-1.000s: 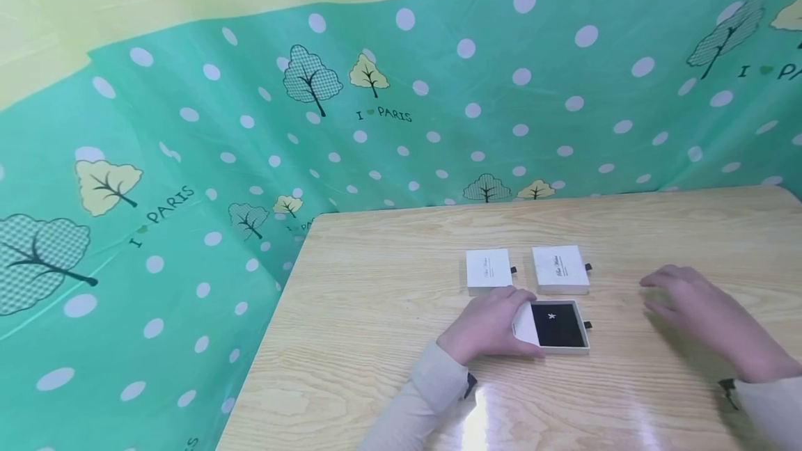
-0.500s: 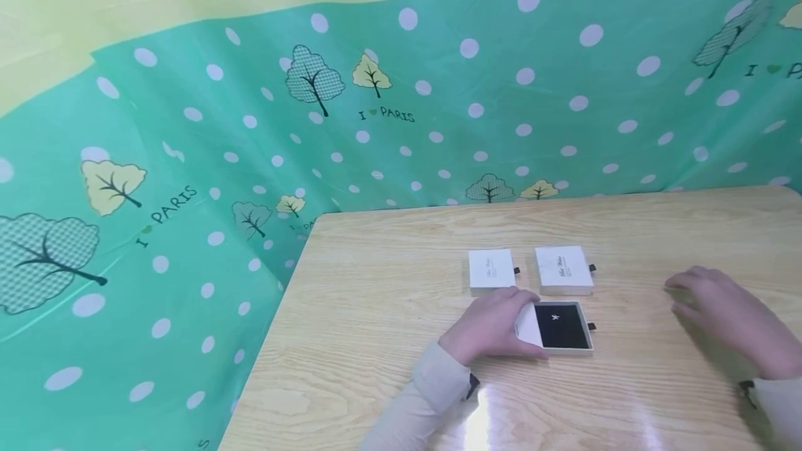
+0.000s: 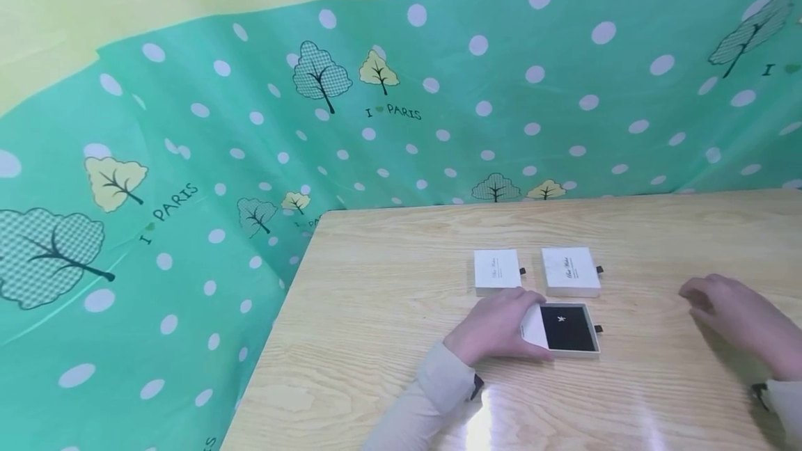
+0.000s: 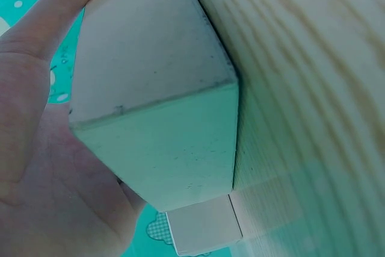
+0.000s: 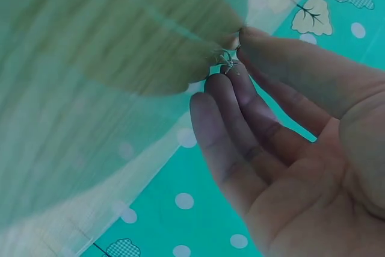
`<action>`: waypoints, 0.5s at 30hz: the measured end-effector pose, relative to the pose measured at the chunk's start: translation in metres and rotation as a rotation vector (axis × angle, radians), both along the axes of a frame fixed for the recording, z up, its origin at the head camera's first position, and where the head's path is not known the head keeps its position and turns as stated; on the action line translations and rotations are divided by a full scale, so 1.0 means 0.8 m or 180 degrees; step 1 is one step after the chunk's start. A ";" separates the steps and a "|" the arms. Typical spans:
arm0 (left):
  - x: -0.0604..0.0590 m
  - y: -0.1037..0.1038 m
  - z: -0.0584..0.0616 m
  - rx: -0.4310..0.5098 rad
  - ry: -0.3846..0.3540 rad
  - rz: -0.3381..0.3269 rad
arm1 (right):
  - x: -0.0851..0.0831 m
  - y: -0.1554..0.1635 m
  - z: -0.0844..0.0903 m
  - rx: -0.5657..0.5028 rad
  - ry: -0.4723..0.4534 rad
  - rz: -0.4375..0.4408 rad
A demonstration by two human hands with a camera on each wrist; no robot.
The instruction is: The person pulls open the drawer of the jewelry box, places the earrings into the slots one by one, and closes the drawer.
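Observation:
My left hand grips a white drawer-style jewellery box by its sleeve, thumb on the near side and fingers at the far side. The sleeve is slid partway off the tray, baring a black pad with a small silver star-shaped piece on it. A black pull tab sticks out at the right. In the left wrist view the box's white end faces the palm. To the right, my right hand pinches a small silver piece of jewellery between thumb and fingertips, low over the table.
Two closed white boxes with dark lettering, a left one and a right one, stand just behind the opened box. The pale wooden table ends at a green dotted cloth behind and to the left.
My right hand has moved right, away from the opened box. My left hand keeps its grip on the sleeve. The head view has shifted slightly.

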State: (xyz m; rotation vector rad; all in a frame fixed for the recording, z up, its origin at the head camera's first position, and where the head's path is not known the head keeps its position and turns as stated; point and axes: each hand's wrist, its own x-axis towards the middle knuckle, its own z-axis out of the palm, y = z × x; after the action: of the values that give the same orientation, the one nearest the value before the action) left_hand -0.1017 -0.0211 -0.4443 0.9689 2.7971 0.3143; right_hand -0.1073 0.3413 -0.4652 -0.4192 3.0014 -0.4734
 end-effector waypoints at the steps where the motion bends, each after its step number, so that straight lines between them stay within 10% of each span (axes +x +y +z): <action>1: 0.000 0.000 0.000 0.0003 0.0007 0.0002 | 0.000 0.000 0.000 -0.0001 -0.0026 0.0002; 15: 0.002 -0.001 0.002 0.0021 -0.0008 0.0026 | -0.003 0.002 0.002 -0.0045 -0.0221 -0.0072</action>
State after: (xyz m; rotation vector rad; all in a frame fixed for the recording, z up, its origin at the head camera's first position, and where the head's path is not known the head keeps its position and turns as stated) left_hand -0.0999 -0.0220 -0.4426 0.9579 2.8004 0.3259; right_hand -0.1094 0.3431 -0.4634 -0.3624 2.9405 -0.5006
